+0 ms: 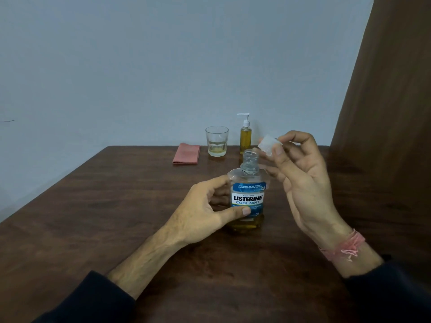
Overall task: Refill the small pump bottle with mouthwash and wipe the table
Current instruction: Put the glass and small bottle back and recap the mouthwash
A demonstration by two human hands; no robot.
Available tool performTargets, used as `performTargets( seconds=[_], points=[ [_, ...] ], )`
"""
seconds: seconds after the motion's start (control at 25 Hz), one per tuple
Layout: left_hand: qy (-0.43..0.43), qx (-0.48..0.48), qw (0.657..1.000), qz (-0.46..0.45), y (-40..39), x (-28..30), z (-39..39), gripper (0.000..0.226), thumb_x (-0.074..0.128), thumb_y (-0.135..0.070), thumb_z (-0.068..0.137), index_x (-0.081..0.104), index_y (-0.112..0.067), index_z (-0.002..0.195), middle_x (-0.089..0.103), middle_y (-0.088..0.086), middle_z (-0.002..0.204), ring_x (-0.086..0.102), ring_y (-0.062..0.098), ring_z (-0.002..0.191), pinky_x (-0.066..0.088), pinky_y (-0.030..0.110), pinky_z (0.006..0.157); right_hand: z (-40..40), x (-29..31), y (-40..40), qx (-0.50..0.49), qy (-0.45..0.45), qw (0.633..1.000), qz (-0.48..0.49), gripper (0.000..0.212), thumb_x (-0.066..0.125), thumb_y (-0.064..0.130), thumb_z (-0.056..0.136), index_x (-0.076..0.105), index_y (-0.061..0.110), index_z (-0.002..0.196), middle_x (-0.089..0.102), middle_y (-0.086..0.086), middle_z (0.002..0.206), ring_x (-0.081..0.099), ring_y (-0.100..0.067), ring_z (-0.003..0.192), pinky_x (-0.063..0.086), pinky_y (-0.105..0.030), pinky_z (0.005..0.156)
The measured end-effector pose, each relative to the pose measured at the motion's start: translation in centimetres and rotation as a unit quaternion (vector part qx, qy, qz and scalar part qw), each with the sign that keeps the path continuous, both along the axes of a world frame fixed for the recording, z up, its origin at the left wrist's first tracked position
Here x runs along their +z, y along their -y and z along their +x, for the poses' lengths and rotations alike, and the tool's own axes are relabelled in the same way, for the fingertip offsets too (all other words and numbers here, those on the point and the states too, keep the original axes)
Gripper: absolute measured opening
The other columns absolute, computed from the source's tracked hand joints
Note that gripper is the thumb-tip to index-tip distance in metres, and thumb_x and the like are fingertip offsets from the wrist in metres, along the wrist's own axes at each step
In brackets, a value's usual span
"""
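A clear mouthwash bottle with a blue and white label stands upright at the middle of the dark wooden table. Its neck is uncapped and a little yellow liquid sits at its bottom. My left hand grips the bottle's left side. Just right of and above the neck, my right hand pinches the clear cap between thumb and fingers. The small pump bottle, filled with yellow liquid and fitted with a white pump, stands at the table's far edge. A folded pink cloth lies flat to its left.
A drinking glass with a little pale liquid stands between the cloth and the pump bottle. A grey wall rises behind the table. A brown curtain hangs along the right side.
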State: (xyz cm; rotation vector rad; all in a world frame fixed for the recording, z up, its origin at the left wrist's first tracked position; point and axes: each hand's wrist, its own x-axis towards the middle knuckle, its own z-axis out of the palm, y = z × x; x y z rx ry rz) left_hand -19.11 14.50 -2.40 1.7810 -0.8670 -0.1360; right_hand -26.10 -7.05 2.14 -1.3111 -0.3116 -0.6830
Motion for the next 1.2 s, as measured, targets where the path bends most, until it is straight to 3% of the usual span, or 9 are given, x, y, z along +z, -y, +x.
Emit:
performTargets(
  seconds=[0.04, 0.16, 0.28, 0.4, 0.6, 0.76, 1.04, 1.2],
  points=[
    [-0.002, -0.015, 1.0, 0.003, 0.1, 0.0, -0.2, 0.061, 0.092, -0.039, 0.098, 0.067, -0.041, 0.153, 0.082, -0.018, 0.138, 0.078, 0.006, 0.13, 0.061, 0.04, 0.114, -0.2, 0.2, -0.1, 0.012, 0.001, 1.0, 0.007, 0.028, 0.07, 0.022, 0.1, 0.059, 0.017, 0.125, 0.078, -0.016, 0.129, 0.077, -0.039, 0.123, 0.065, -0.04, 0.095],
    [-0.001, -0.034, 0.999, 0.012, 0.4, -0.2, -0.5, 0.06, 0.091, -0.039, 0.1, 0.066, -0.039, 0.155, 0.081, -0.016, 0.141, 0.077, 0.008, 0.133, 0.061, 0.046, 0.115, -0.5, 0.3, -0.3, 0.012, 0.004, 1.0, -0.007, 0.032, 0.073, 0.025, 0.099, 0.065, 0.02, 0.13, 0.077, -0.016, 0.126, 0.072, -0.049, 0.123, 0.059, -0.058, 0.106],
    [0.002, -0.041, 0.999, 0.007, 0.4, -0.1, -0.4, 0.059, 0.09, -0.037, 0.101, 0.066, -0.039, 0.155, 0.081, -0.016, 0.141, 0.077, 0.009, 0.133, 0.062, 0.046, 0.115, -0.6, 0.2, -0.5, 0.007, 0.004, 0.999, -0.034, 0.036, 0.073, 0.03, 0.1, 0.072, 0.021, 0.134, 0.077, -0.008, 0.125, 0.073, -0.035, 0.118, 0.056, -0.06, 0.109],
    [0.01, -0.04, 0.999, 0.006, 0.4, 0.0, -0.5, 0.058, 0.09, -0.039, 0.101, 0.066, -0.041, 0.154, 0.081, -0.017, 0.14, 0.078, 0.008, 0.131, 0.063, 0.04, 0.112, -0.5, 0.0, -0.3, 0.012, -0.005, 0.999, -0.049, 0.036, 0.07, 0.029, 0.101, 0.075, 0.021, 0.135, 0.076, -0.013, 0.129, 0.07, -0.044, 0.124, 0.055, -0.065, 0.112],
    [0.017, -0.02, 1.0, 0.008, 0.5, -0.1, -0.5, 0.06, 0.09, -0.043, 0.099, 0.066, -0.043, 0.154, 0.081, -0.019, 0.138, 0.078, 0.006, 0.129, 0.064, 0.044, 0.111, -0.5, -0.4, 0.0, 0.049, 0.002, 0.995, -0.085, 0.032, 0.061, 0.025, 0.108, 0.077, 0.025, 0.136, 0.075, -0.007, 0.141, 0.069, -0.032, 0.136, 0.06, -0.046, 0.113],
    [0.024, -0.01, 1.0, 0.012, 0.4, -0.1, -0.7, 0.06, 0.09, -0.045, 0.099, 0.066, -0.042, 0.154, 0.081, -0.021, 0.137, 0.078, 0.003, 0.128, 0.066, 0.041, 0.109, -0.2, -0.4, 0.1, 0.054, 0.008, 0.992, -0.11, 0.034, 0.059, 0.02, 0.11, 0.072, 0.016, 0.141, 0.075, -0.006, 0.145, 0.068, -0.028, 0.14, 0.058, -0.039, 0.113],
    [0.069, 0.039, 0.996, 0.032, 0.7, 0.3, -1.6, 0.058, 0.095, -0.05, 0.091, 0.072, -0.041, 0.144, 0.084, -0.023, 0.124, 0.082, 0.0, 0.114, 0.069, 0.029, 0.097, -0.5, 0.1, -0.4, 0.021, 0.025, 0.997, -0.065, 0.033, 0.08, 0.02, 0.091, 0.078, 0.019, 0.125, 0.084, -0.002, 0.12, 0.08, -0.016, 0.114, 0.064, -0.024, 0.093],
    [0.072, 0.04, 0.996, 0.035, 0.6, 0.2, -1.6, 0.058, 0.1, -0.051, 0.087, 0.073, -0.039, 0.137, 0.085, -0.018, 0.122, 0.083, 0.006, 0.112, 0.071, 0.038, 0.095, -0.5, 0.0, -1.0, 0.036, 0.009, 0.998, -0.056, 0.041, 0.08, 0.023, 0.091, 0.076, 0.017, 0.131, 0.084, -0.005, 0.12, 0.078, -0.017, 0.113, 0.062, -0.026, 0.096]
  ],
)
